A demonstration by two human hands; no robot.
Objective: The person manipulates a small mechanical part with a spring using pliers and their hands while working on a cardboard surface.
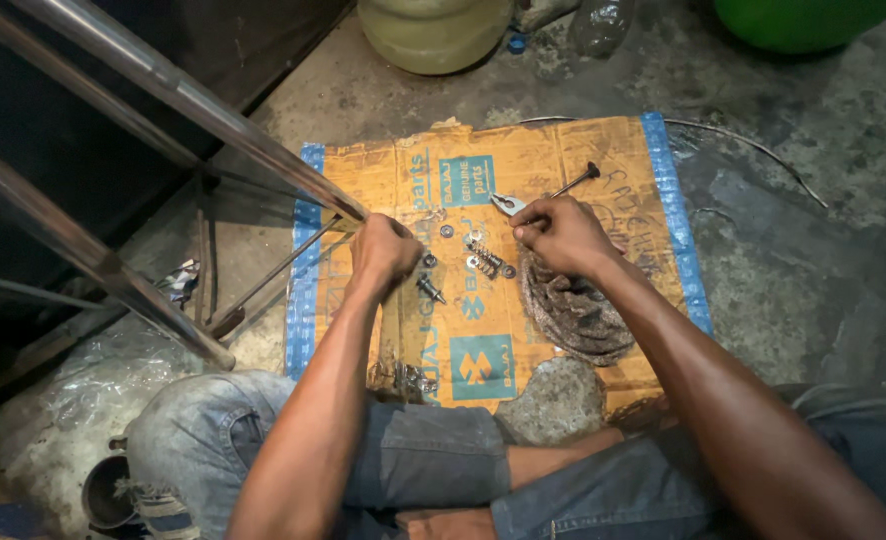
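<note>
Grimy concrete floor (793, 130), with a flattened orange cardboard (563, 150) edged in blue tape spread across the middle of the frame. At centre left, left hand (383, 252) curled into a loose fist on the cardboard, knuckles up, at the lower end of a steel tube (193, 100); whether anything sits inside the fist cannot be told. Just right of it, a small dark bolt (430, 289) lying on the cardboard, apart from the fingers. At centre right, right hand (560, 232) closed around pliers (508, 204), metal nose poking out toward the upper left. Between the hands, a short spring (485, 258) and a few washers (447, 231) scattered close together. Above the right hand, a thin valve (575, 180) with a round head, lying slantwise. Under the right wrist, a crumpled brown rag (571, 305), partly on the cardboard. Toward lower centre, more small metal bits (418, 378) near the cardboard's edge, too small to make out. Along the bottom, knees in worn jeans (203, 440), folded. At upper left, a second steel tube (73, 245) running diagonally. At the top edge, a yellowish jug (433, 35) and part of a green tub (793, 20). At upper right, a thin wire (753, 145) curving over the floor.
</note>
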